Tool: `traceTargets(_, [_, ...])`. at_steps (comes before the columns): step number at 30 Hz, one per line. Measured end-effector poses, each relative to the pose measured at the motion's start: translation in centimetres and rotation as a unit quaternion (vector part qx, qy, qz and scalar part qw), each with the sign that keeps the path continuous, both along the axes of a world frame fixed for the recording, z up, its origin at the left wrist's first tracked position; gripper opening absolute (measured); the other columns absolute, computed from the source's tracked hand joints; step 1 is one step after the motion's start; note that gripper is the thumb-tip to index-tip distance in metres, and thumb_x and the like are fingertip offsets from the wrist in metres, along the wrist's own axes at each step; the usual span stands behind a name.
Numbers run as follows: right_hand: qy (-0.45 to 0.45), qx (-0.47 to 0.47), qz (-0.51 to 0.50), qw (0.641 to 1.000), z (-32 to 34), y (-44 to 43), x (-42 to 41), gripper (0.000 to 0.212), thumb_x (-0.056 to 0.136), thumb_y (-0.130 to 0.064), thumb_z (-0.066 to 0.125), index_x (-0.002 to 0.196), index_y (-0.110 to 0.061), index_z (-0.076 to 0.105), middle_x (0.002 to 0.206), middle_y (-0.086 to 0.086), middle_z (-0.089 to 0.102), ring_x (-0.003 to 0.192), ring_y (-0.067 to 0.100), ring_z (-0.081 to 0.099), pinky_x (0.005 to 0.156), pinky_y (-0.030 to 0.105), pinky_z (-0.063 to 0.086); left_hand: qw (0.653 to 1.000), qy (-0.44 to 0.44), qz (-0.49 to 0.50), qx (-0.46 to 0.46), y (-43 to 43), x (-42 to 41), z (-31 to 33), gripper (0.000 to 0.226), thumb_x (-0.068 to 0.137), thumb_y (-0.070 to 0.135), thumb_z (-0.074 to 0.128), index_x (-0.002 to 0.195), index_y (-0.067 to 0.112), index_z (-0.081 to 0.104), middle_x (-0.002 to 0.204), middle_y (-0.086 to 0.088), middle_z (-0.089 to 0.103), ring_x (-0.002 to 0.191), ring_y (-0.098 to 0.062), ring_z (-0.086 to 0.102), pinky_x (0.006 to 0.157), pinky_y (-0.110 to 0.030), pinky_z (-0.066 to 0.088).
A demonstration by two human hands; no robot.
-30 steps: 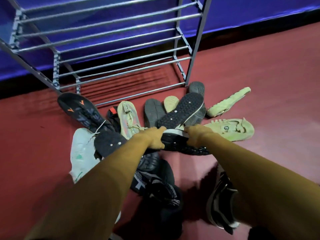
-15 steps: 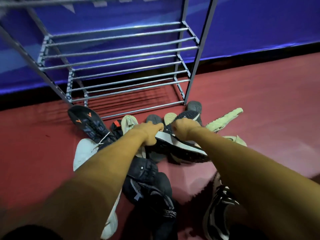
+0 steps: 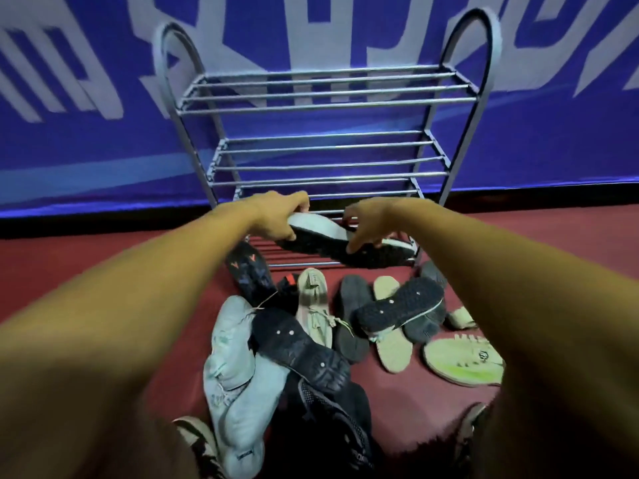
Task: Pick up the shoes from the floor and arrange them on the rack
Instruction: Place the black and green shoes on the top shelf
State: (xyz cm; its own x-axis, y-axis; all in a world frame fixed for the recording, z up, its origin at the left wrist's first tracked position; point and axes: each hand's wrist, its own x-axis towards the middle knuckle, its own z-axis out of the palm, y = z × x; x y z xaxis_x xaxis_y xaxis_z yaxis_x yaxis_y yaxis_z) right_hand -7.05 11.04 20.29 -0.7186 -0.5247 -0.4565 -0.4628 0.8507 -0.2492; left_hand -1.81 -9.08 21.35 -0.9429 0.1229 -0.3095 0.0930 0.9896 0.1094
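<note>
A black shoe with a white sole edge (image 3: 325, 242) is held in the air in front of the lowest tier of the grey metal rack (image 3: 325, 98). My left hand (image 3: 276, 219) grips its heel end and my right hand (image 3: 366, 226) grips its middle. The shoe lies tilted, toe to the right near the rack's right leg. Below my arms a pile of shoes (image 3: 311, 340) lies on the red floor: a black one with orange marks (image 3: 247, 271), a pale blue-white pair (image 3: 231, 375), beige ones (image 3: 313, 302), dark soles (image 3: 401, 309) and a light green one (image 3: 460, 364).
The rack has three tiers of bars, all bare, and stands against a blue banner wall (image 3: 86, 140). Red floor (image 3: 52, 264) stretches to both sides of the pile. My own shoes (image 3: 197, 440) show at the bottom edge.
Both hands lifted the black shoe off the pile and carried it up and forward to the rack's lowest tier. My view tilted up, showing the whole rack.
</note>
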Motion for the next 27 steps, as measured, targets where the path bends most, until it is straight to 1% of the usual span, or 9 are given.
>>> traceTargets(4, [0.116,0.006,0.046,0.992,1.9,-3.0,0.3,0.025,0.079,-0.04,0.077,0.084,-0.023,0.058,0.089,0.003,0.065,0.077,0.025,0.063,0.064,0.029,0.045,0.998,0.033,0.032,0.037,-2.4,1.7,0.3,0.042,0.083,0.036,0.072,0.107,0.03,0.037,0.097,-0.008,0.06,0.09,-0.031,0.058,0.079,-0.043,0.049])
traceTargets(7, [0.163,0.018,0.078,0.983,2.3,-4.6,0.4,0.036,0.077,-0.043,0.077,0.071,-0.023,0.047,0.089,0.002,0.06,0.083,0.029,0.06,0.066,0.035,0.05,0.994,0.026,0.059,0.085,-4.0,2.7,0.2,0.042,0.081,0.037,0.073,0.104,0.033,0.038,0.095,-0.009,0.062,0.09,-0.031,0.061,0.08,-0.047,0.051])
traceTargets(11, [0.23,0.006,0.083,0.97,3.7,-4.4,1.3,0.024,0.082,-0.042,0.073,0.093,-0.03,0.055,0.095,0.001,0.058,0.084,0.028,0.052,0.065,0.035,0.041,0.977,-0.022,0.076,0.198,-4.8,3.5,1.8,0.044,0.075,0.052,0.077,0.098,0.031,0.046,0.091,-0.011,0.065,0.073,-0.024,0.057,0.069,-0.041,0.05])
traceTargets(14, [0.283,-0.032,0.069,0.956,4.7,-4.2,1.8,0.019,0.084,-0.037,0.068,0.098,-0.029,0.058,0.106,0.003,0.064,0.085,0.03,0.055,0.067,0.037,0.042,0.947,-0.026,0.106,0.302,-4.6,4.5,3.5,0.052,0.075,0.073,0.063,0.096,0.027,0.053,0.078,-0.005,0.056,0.064,-0.017,0.048,0.062,-0.035,0.044])
traceTargets(17, [0.32,-0.059,0.059,0.944,5.7,-3.9,2.0,0.028,0.087,-0.035,0.064,0.114,-0.031,0.062,0.112,0.004,0.058,0.094,0.035,0.062,0.07,0.038,0.042,0.921,-0.024,0.159,0.354,-4.6,4.8,4.1,0.058,0.081,0.076,0.052,0.102,0.022,0.053,0.072,0.0,0.055,0.056,-0.015,0.048,0.063,-0.034,0.044])
traceTargets(21, [0.359,-0.095,0.057,0.927,6.7,-4.1,2.2,0.032,0.088,-0.034,0.065,0.119,-0.028,0.058,0.116,0.003,0.053,0.093,0.035,0.062,0.066,0.038,0.042,0.895,-0.008,0.223,0.387,-5.2,4.0,3.6,0.081,0.074,0.086,0.048,0.116,0.016,0.055,0.088,-0.004,0.06,0.069,-0.018,0.055,0.066,-0.033,0.049])
traceTargets(23, [0.382,-0.111,0.046,0.916,6.9,-4.5,2.3,0.032,0.091,-0.032,0.063,0.121,-0.026,0.056,0.119,0.003,0.052,0.087,0.037,0.061,0.064,0.039,0.044,0.893,0.029,0.237,0.382,-5.5,3.3,3.4,0.091,0.061,0.094,0.048,0.117,0.022,0.061,0.099,0.0,0.063,0.08,-0.018,0.059,0.076,-0.032,0.048])
traceTargets(25, [0.408,-0.123,0.043,0.904,7.0,-4.9,2.4,0.034,0.092,-0.031,0.062,0.124,-0.024,0.054,0.121,0.003,0.05,0.081,0.039,0.06,0.064,0.041,0.047,0.88,0.041,0.246,0.404,-5.8,2.8,3.3,0.091,0.057,0.093,0.053,0.117,0.027,0.067,0.105,-0.001,0.067,0.091,-0.022,0.063,0.082,-0.034,0.046])
traceTargets(27, [0.437,-0.132,0.049,0.889,7.2,-5.3,2.4,0.037,0.092,-0.032,0.063,0.127,-0.022,0.054,0.124,0.002,0.05,0.079,0.039,0.061,0.064,0.041,0.048,0.855,0.033,0.239,0.458,-6.1,2.9,3.4,0.079,0.06,0.086,0.061,0.112,0.028,0.072,0.097,-0.002,0.064,0.086,-0.021,0.056,0.078,-0.036,0.039])
